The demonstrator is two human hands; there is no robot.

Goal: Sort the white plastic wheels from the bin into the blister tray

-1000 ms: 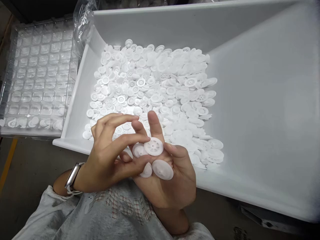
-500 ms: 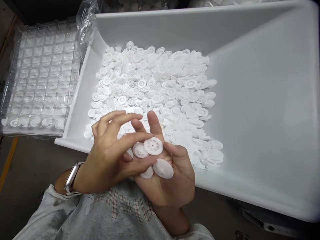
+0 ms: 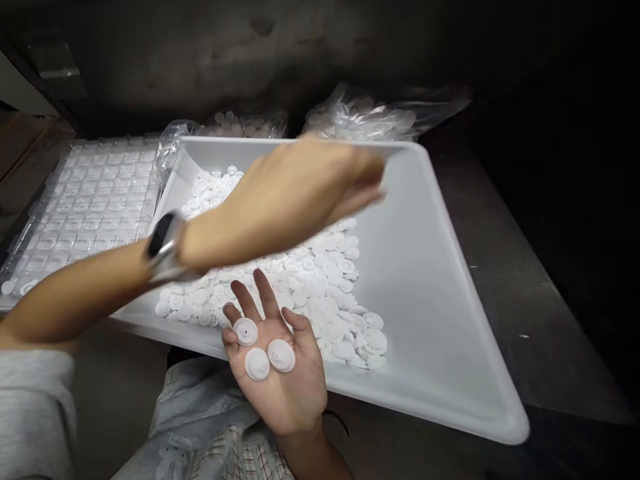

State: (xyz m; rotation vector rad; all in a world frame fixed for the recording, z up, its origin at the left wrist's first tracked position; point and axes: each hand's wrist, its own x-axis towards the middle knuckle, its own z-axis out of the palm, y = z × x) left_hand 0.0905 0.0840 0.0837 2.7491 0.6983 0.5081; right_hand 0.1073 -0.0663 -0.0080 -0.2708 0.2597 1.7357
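My right hand [image 3: 285, 373] is palm up just in front of the white tub, fingers spread. Three white plastic gears [image 3: 257, 364] rest on it, two on the palm and one at the base of the fingers. My left hand [image 3: 320, 183], a watch on its wrist, stretches over the tub toward its far right side. Motion smears its fingers, and I cannot make out whether anything is in them. Below it lies a heap of white plastic gears [image 3: 325, 293], partly hidden by the forearm.
The white tub [image 3: 425, 300] has raised, sloping walls. At its left stands a clear plastic tray with many pockets [image 3: 95, 200], a few white pieces in the nearest row. Behind the tub lie clear bags of white parts [image 3: 360, 117], in front of a dark wall [image 3: 200, 60].
My left hand has left the right palm and swung up and right across the tub. Fewer gears lie on my right palm, and its fingers are more spread. The view has tilted up.
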